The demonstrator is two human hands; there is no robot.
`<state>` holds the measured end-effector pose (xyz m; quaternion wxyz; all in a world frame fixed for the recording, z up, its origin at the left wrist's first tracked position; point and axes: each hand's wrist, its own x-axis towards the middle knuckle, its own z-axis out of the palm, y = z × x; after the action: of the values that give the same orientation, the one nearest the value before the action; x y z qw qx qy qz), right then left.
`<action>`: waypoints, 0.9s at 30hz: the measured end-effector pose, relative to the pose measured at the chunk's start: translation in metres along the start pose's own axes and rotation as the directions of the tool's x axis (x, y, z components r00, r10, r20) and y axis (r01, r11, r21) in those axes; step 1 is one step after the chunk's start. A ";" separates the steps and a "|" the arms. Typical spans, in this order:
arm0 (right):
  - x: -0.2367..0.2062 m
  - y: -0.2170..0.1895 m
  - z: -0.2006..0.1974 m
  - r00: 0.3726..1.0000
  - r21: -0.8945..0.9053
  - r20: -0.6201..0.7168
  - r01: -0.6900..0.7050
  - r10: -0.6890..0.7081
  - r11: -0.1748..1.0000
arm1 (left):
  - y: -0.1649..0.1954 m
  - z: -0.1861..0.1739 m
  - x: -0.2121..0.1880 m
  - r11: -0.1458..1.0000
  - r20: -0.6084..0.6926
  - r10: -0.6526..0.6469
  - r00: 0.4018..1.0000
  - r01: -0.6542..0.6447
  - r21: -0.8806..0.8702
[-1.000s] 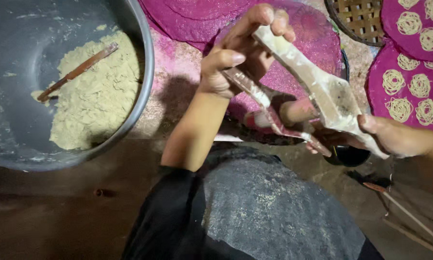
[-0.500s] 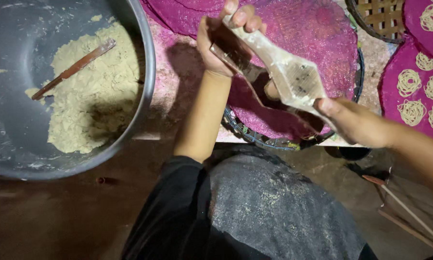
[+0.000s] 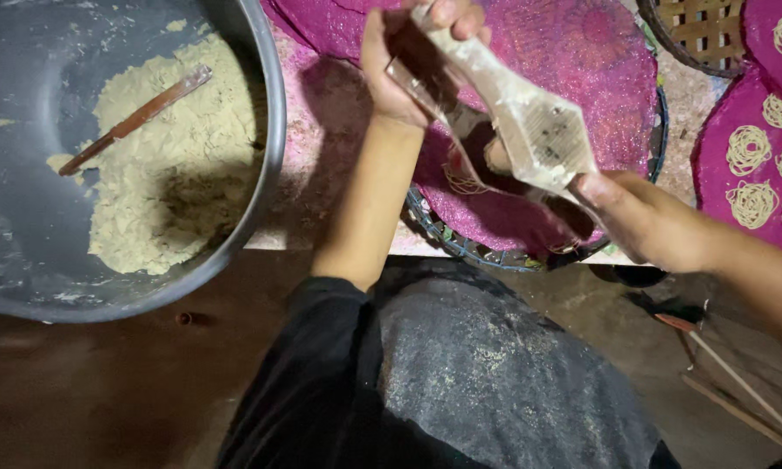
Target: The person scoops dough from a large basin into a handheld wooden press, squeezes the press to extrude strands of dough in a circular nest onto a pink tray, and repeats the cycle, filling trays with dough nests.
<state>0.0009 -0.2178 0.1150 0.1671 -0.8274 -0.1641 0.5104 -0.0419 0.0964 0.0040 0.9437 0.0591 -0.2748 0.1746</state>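
A wooden noodle press (image 3: 530, 130), dusted pale with flour, is held in both hands over a round pink mesh tray (image 3: 599, 78). My left hand (image 3: 408, 52) grips its far handles near the top of the view. My right hand (image 3: 634, 213) grips the near end. Thin dough strands (image 3: 465, 182) hang under the press onto the pink mesh. A large grey metal bowl (image 3: 265, 156) at the left holds pale crumbly dough (image 3: 165, 174) and a wooden stick (image 3: 135, 117).
At the right a second pink tray (image 3: 721, 187) carries several coiled noodle rounds (image 3: 747, 148). A woven basket (image 3: 699, 30) sits at the top right. My dark, flour-dusted lap (image 3: 495, 382) fills the bottom. Thin wooden sticks (image 3: 738, 386) lie on the brown floor.
The press and both hands have moved up and away, farther over the pink tray. My view has shifted so the bowl appears larger at the left.
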 end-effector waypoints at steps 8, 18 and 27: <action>0.003 0.020 -0.023 0.996 -0.157 -0.031 0.078 -0.084 0.984 | -0.032 -0.011 0.004 0.997 -0.012 0.059 0.998 -0.058 0.043; 0.011 0.006 -0.015 0.968 0.133 -0.148 0.223 -0.203 0.966 | 0.002 -0.036 -0.026 0.543 -0.771 -0.268 0.578 0.752 0.375; 0.047 0.045 -0.017 0.894 -0.003 -0.230 0.395 -0.385 0.919 | 0.023 0.013 -0.084 -0.395 -0.625 -0.225 0.747 0.516 0.760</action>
<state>0.0404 -0.2389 0.0647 0.3016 -0.8265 -0.2951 0.3727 -0.1227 0.0902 -0.0304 0.5520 0.8284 0.0946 -0.0136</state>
